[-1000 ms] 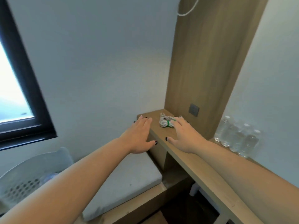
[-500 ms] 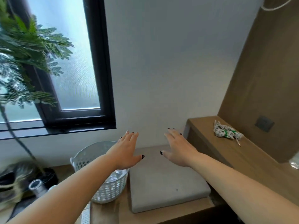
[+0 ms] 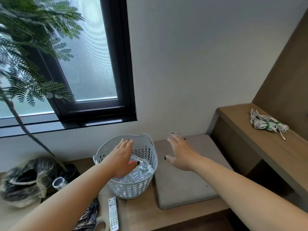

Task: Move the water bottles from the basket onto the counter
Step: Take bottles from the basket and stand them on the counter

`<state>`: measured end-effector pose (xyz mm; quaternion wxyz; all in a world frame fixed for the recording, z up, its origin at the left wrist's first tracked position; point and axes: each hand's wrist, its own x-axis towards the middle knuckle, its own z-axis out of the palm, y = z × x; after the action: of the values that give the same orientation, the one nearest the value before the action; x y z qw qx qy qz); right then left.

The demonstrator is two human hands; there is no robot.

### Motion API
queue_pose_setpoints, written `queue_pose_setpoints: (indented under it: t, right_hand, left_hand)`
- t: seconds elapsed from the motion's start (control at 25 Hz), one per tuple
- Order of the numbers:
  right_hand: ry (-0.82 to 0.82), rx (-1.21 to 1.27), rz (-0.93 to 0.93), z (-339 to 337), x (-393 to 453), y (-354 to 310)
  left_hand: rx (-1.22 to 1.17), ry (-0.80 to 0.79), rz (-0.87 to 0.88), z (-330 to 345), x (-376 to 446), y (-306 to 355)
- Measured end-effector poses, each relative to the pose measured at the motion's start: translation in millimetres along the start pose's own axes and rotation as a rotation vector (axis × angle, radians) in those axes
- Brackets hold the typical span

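Hovering over the white basket [image 3: 133, 185], the left hand [image 3: 122, 157] is spreading flat, holding nothing. Water bottles [image 3: 140, 170] are lying inside. The right hand [image 3: 180, 154] is splaying empty above the grey cushion [image 3: 186, 184].

Wooden bench [image 3: 175, 219] carries white basket [image 3: 133, 189], grey cushion [image 3: 183, 177], remote [image 3: 113, 214]

Perforated white plastic basket [image 3: 133, 189], clear glossy plastic bottles [image 3: 141, 170], matt wood counter [image 3: 260, 147], cloth cushion [image 3: 183, 185].
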<state>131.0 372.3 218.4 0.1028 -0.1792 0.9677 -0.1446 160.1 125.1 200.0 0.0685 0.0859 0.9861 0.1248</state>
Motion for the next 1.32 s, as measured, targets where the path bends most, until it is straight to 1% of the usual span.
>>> queue_pose_setpoints:
  t: [0.28,0.44,0.72,0.84,1.04,1.12,1.24,1.32]
  right_hand:
    - [-0.115,0.046,-0.020,33,83,29]
    - [-0.197,0.107,0.018,58,131,51]
    - [-0.289,0.174,0.049,115,173,61]
    - [-0.279,0.212,0.059,150,187,59]
    - [-0.197,0.216,0.099,215,208,52]
    - [-0.145,0.195,0.086,240,215,50]
    - [-0.108,0.162,0.057,275,225,51]
    - [-0.086,0.141,0.071,294,230,56]
  left_hand:
    - [-0.081,-0.075,-0.076,43,69,-22]
    - [-0.223,-0.117,-0.187,73,101,-29]
    - [-0.333,-0.169,-0.294,122,131,-58]
    - [-0.378,-0.178,-0.326,147,143,-72]
    - [-0.440,-0.268,-0.342,195,157,-105]
    - [-0.466,-0.313,-0.348,214,161,-117]
    - [-0.516,-0.360,-0.385,240,165,-131]
    - [-0.558,-0.381,-0.406,258,168,-139]
